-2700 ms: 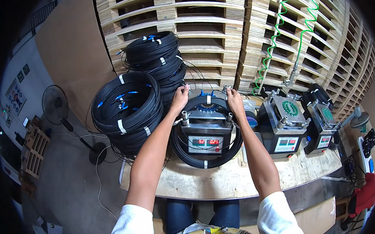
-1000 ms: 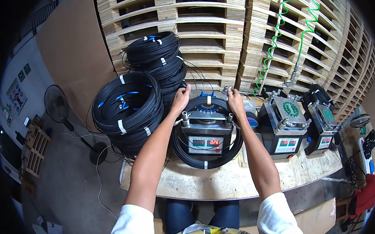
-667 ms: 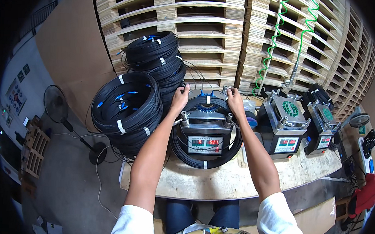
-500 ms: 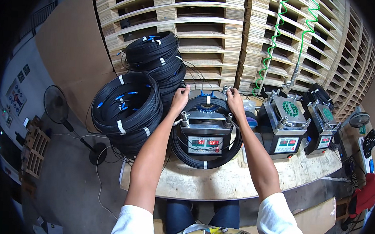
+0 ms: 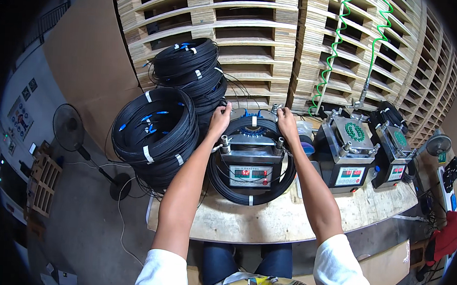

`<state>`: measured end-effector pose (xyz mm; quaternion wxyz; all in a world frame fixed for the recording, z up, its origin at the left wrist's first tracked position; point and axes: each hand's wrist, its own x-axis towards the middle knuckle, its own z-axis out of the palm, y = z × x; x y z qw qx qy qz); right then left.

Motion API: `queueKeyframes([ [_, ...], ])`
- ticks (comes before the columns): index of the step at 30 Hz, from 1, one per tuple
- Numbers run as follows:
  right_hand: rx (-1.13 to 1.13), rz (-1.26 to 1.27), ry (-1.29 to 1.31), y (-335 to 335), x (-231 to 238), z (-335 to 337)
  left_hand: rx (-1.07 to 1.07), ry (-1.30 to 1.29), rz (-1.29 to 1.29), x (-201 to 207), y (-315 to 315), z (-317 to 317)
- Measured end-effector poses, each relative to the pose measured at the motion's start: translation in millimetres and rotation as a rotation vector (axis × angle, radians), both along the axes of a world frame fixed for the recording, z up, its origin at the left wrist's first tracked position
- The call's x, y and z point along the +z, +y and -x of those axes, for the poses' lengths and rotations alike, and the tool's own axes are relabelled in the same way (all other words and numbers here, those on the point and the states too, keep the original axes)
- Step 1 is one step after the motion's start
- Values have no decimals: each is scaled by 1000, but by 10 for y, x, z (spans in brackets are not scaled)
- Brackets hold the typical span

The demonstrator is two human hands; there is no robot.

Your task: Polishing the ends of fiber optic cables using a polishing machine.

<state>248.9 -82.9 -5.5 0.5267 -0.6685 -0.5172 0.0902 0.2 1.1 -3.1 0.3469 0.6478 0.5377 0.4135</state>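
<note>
Left hand (image 5: 220, 121), eleven o'clock on the machine (image 5: 251, 156): fingers partly hidden from me. Right hand (image 5: 287, 123), one o'clock: likewise. Machine base, six o'clock: masked by cable coil (image 5: 221, 185). Pallet stack (image 5: 284, 43), twelve o'clock: top cut off. Wall poster (image 5: 19, 118), nine o'clock: too small.

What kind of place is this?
It's probably a workshop or small factory. You can see machines with lit displays on a bench, piles of black cable, and tall stacks of wooden pallets behind them.
</note>
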Motion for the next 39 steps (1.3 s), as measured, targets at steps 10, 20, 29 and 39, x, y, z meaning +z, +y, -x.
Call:
queueKeyframes([
  [10,0,75,-22,-32,41,41,-14,24,46,88,-86,17],
  [20,97,25,23,-4,2,-14,20,32,19,103,-104,18],
  [29,71,9,11,-44,29,-10,-56,47,50,153,-119,8],
  [39,90,9,-4,-39,19,7,-45,23,22,150,-152,11],
])
